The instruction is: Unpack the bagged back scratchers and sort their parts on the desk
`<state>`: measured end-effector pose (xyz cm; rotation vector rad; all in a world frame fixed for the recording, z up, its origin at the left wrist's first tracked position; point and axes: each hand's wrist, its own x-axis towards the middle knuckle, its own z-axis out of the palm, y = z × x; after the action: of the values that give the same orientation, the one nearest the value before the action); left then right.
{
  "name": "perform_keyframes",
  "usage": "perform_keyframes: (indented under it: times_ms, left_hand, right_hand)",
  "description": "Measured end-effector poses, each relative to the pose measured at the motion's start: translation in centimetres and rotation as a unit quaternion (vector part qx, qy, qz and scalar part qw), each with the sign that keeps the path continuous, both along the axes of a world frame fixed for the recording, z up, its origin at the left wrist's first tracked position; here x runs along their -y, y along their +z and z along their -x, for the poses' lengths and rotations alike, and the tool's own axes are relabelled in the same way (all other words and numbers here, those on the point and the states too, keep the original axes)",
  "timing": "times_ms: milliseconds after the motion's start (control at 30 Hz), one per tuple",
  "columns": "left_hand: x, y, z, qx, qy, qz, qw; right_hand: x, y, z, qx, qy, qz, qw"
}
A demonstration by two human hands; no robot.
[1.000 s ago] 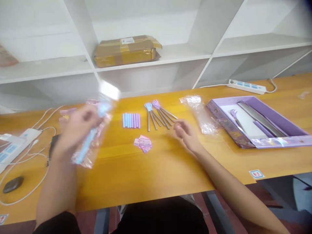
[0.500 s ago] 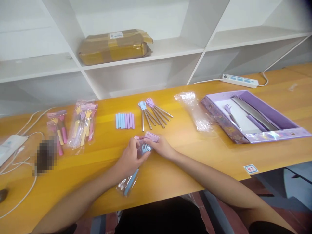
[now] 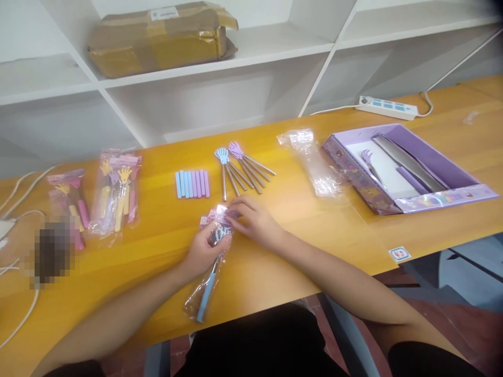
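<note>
A blue back scratcher (image 3: pixel 207 293) with a hand-shaped head lies in a clear plastic bag (image 3: pixel 192 302) in front of me. My left hand (image 3: pixel 204 251) is closed around the bag just below the scratcher's head. At the bag's pink top, my right hand (image 3: pixel 255 222) has its fingertips on the label, pinching it. Small pink cards (image 3: pixel 205 220) lie partly hidden behind the bag. Beyond my hands are a row of blue and purple handle sleeves (image 3: pixel 192 184) and metal scratcher rods with blue heads (image 3: pixel 222 155) and purple heads (image 3: pixel 236 150).
Bagged scratchers (image 3: pixel 118 196) in yellow, pink and purple lie at the left, near white cables. An emptied-looking clear bag (image 3: pixel 314 165) and an open purple box (image 3: pixel 359 180) lie right. A power strip (image 3: pixel 387 108) and a shelf with a taped parcel (image 3: pixel 157 42) stand behind.
My left hand has brought the bagged blue scratcher from the left to the middle, over the pink cards. My right hand has moved left onto the bag's top.
</note>
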<state>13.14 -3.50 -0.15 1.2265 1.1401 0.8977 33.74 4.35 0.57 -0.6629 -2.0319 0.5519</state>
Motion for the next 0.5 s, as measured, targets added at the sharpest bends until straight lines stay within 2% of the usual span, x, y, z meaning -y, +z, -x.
perform_keyframes:
  times_ms: [167, 267, 500]
  left_hand:
    - [0.05, 0.03, -0.20, -0.038, -0.018, -0.029, 0.999]
    - [-0.01, 0.25, -0.29, -0.063, -0.024, -0.048, 0.997]
    - [-0.01, 0.65, -0.34, -0.079, -0.044, -0.043, 0.995]
  right_hand:
    - [0.68, 0.18, 0.10, 0.040, -0.026, -0.036, 0.998]
    - [0.68, 0.46, -0.17, 0.063, -0.038, -0.032, 0.997]
    - [0.27, 0.94, -0.75, 0.056, 0.016, -0.008, 0.998]
